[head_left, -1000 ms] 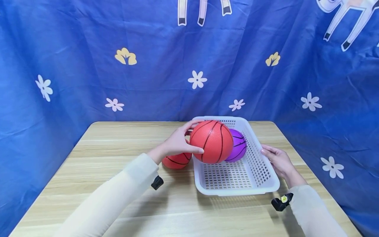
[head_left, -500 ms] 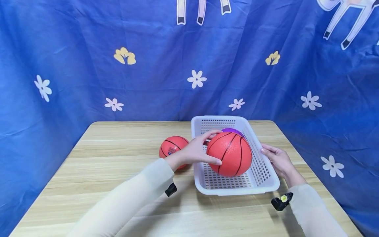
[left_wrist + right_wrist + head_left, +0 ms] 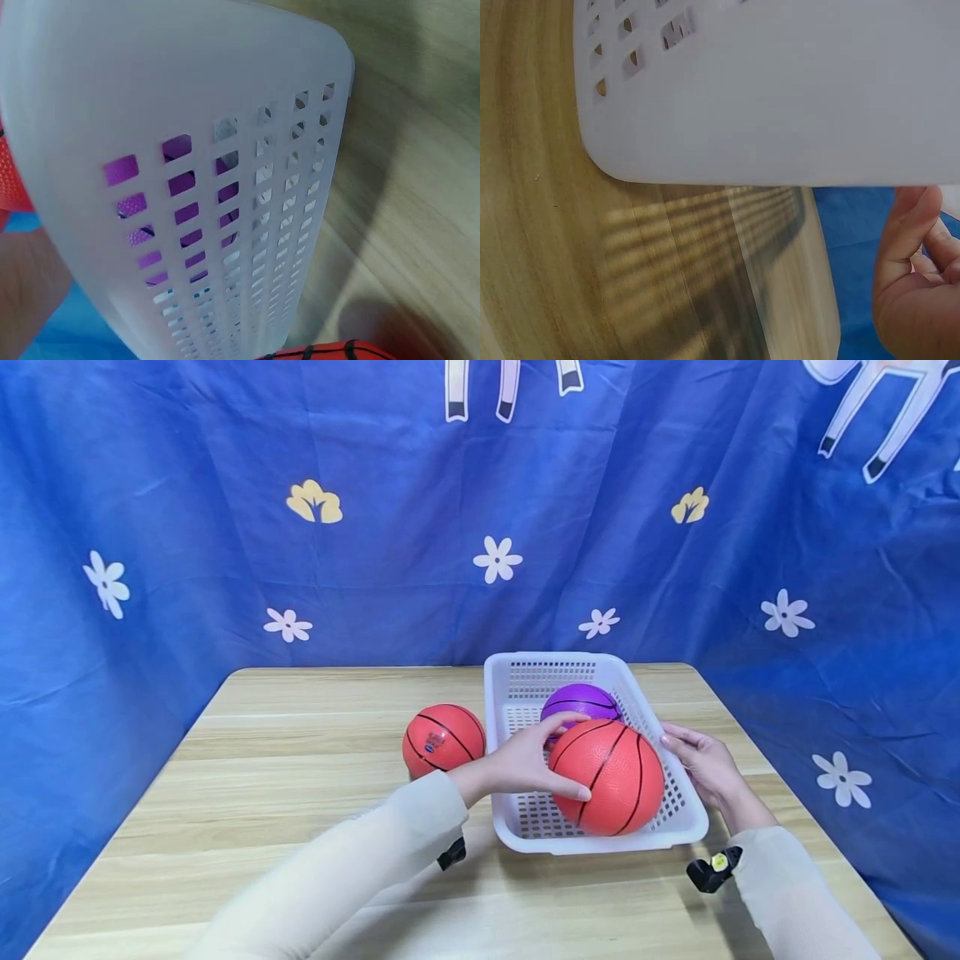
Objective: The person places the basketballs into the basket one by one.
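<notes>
In the head view my left hand (image 3: 528,766) grips a red toy basketball (image 3: 611,779) from its left side, thumb in front and fingers behind. This ball is over the near part of a white plastic basket (image 3: 600,846); whether it touches the bottom I cannot tell. A purple ball (image 3: 581,702) sits in the basket behind it, partly covered. My right hand (image 3: 705,768) holds the basket's right rim, also at the edge of the right wrist view. Another red ball (image 3: 442,739) rests on the table just left of the basket, behind my left forearm.
The wooden table (image 3: 315,727) reaches back to a blue printed curtain (image 3: 390,568), which also hangs along both sides. Black wrist cameras (image 3: 711,872) hang under both sleeves, close above the tabletop.
My left hand has carried the red ball rightward and nearer, from the basket's left side to its front right. The purple ball shows behind it now. My right hand stays on the rim.
</notes>
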`<control>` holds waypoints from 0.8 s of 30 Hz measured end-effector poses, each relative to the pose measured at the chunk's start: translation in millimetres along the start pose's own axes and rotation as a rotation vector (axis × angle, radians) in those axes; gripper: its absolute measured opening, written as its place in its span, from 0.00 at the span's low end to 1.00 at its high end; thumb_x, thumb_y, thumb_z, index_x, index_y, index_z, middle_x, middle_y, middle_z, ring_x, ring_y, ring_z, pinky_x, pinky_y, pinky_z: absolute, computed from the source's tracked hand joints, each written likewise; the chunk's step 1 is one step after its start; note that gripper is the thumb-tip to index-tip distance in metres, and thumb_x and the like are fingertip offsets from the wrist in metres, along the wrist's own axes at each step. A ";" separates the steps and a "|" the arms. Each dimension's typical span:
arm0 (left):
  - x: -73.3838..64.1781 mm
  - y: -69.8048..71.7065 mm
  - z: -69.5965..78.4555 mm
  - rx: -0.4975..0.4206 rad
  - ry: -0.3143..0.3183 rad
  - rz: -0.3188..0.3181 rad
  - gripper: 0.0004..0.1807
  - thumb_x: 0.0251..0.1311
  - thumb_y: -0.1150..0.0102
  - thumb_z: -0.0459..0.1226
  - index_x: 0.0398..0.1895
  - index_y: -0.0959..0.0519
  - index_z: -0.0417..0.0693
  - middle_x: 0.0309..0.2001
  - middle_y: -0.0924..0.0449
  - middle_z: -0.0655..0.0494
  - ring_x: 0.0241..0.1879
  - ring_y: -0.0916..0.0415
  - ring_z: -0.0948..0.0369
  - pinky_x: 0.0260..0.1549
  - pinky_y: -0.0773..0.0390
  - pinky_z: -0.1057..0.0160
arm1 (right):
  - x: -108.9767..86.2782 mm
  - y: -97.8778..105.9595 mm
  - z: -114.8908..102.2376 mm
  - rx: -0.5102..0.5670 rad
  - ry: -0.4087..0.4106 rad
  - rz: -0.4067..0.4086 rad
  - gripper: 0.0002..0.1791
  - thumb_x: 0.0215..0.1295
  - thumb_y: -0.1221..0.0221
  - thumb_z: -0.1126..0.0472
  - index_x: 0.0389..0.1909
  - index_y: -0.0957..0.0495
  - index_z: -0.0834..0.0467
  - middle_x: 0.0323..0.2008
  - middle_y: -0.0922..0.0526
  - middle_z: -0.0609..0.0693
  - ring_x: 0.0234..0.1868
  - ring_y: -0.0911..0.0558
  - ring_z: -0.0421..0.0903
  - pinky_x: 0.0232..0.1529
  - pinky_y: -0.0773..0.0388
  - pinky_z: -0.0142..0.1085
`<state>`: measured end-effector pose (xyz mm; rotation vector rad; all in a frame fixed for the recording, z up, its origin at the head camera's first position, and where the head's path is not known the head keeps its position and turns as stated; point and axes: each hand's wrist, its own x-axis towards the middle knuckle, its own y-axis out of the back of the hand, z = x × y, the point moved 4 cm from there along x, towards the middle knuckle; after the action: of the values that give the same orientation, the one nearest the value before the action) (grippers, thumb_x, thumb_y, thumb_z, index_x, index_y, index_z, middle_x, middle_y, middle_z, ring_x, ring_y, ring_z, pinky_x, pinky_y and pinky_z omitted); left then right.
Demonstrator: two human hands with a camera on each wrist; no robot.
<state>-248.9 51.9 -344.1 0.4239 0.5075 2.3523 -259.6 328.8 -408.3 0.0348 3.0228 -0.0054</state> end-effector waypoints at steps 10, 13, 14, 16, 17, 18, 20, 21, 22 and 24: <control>10.4 -11.4 -6.2 0.037 0.017 0.024 0.47 0.24 0.29 0.55 0.56 0.41 0.71 0.42 0.31 0.64 0.42 0.33 0.65 0.31 0.27 0.67 | -0.9 0.5 -0.7 -0.001 -0.012 0.012 0.32 0.56 0.44 0.57 0.60 0.42 0.64 0.38 0.23 0.43 0.38 0.23 0.40 0.37 0.25 0.36; 12.9 -14.3 -9.0 0.066 -0.001 0.031 0.47 0.23 0.30 0.56 0.55 0.41 0.70 0.44 0.32 0.66 0.42 0.33 0.67 0.32 0.27 0.68 | -0.8 0.3 -0.9 -0.004 -0.011 0.014 0.32 0.57 0.45 0.57 0.60 0.42 0.64 0.38 0.23 0.43 0.38 0.23 0.40 0.37 0.25 0.36; 13.7 -15.2 -9.6 0.078 -0.008 0.033 0.48 0.23 0.30 0.56 0.56 0.41 0.69 0.45 0.32 0.66 0.43 0.33 0.67 0.32 0.27 0.68 | -0.7 0.3 -0.9 -0.003 -0.012 0.015 0.32 0.57 0.45 0.57 0.60 0.42 0.64 0.38 0.23 0.44 0.38 0.23 0.40 0.37 0.25 0.36; 15.3 -17.1 -10.7 0.112 -0.027 0.037 0.48 0.22 0.30 0.57 0.56 0.41 0.69 0.47 0.34 0.67 0.44 0.34 0.68 0.33 0.27 0.68 | -0.9 0.3 -1.2 -0.007 -0.014 0.018 0.31 0.57 0.45 0.57 0.60 0.42 0.64 0.38 0.23 0.44 0.37 0.23 0.40 0.36 0.25 0.36; 15.9 -17.9 -10.8 0.125 -0.036 0.039 0.49 0.22 0.30 0.57 0.56 0.41 0.68 0.47 0.34 0.67 0.44 0.34 0.68 0.33 0.27 0.68 | -1.0 0.2 -1.3 -0.008 -0.014 0.019 0.32 0.57 0.45 0.57 0.60 0.42 0.64 0.38 0.24 0.44 0.37 0.23 0.40 0.36 0.25 0.36; 16.5 -18.8 -10.9 0.140 -0.041 0.041 0.49 0.22 0.31 0.58 0.56 0.42 0.68 0.48 0.35 0.67 0.45 0.35 0.68 0.34 0.28 0.67 | -1.0 0.4 -1.3 -0.007 -0.016 0.021 0.32 0.56 0.44 0.57 0.60 0.42 0.64 0.38 0.24 0.44 0.37 0.23 0.40 0.36 0.25 0.36; 17.3 -20.3 -11.2 0.173 -0.049 0.045 0.49 0.22 0.31 0.58 0.57 0.42 0.69 0.50 0.36 0.67 0.46 0.36 0.67 0.35 0.28 0.67 | -0.8 0.7 -1.1 0.004 -0.018 0.020 0.31 0.56 0.44 0.57 0.60 0.42 0.63 0.39 0.24 0.44 0.37 0.23 0.40 0.36 0.25 0.37; 17.7 -21.2 -11.5 0.187 -0.052 0.045 0.50 0.22 0.31 0.58 0.57 0.42 0.69 0.50 0.37 0.67 0.47 0.37 0.67 0.35 0.28 0.67 | -0.7 0.7 -1.0 0.005 -0.020 0.019 0.31 0.56 0.44 0.57 0.60 0.42 0.63 0.39 0.24 0.44 0.37 0.23 0.40 0.36 0.25 0.37; 18.1 -22.0 -11.4 0.195 -0.057 0.044 0.50 0.22 0.30 0.58 0.57 0.42 0.70 0.50 0.37 0.67 0.48 0.37 0.66 0.36 0.29 0.66 | -0.6 0.7 -0.8 0.011 -0.020 0.016 0.31 0.56 0.44 0.58 0.60 0.42 0.63 0.39 0.24 0.44 0.37 0.23 0.40 0.36 0.25 0.36; 18.7 -24.0 -11.8 0.214 -0.062 0.038 0.50 0.21 0.30 0.57 0.57 0.43 0.71 0.51 0.38 0.66 0.48 0.38 0.66 0.36 0.29 0.66 | -0.2 1.3 -0.2 0.016 -0.020 0.015 0.31 0.56 0.44 0.58 0.60 0.42 0.63 0.39 0.23 0.45 0.37 0.23 0.40 0.36 0.25 0.36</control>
<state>-254.0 78.4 -362.5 0.6075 0.7306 2.3212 -259.4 330.1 -408.1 0.0588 3.0026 -0.0286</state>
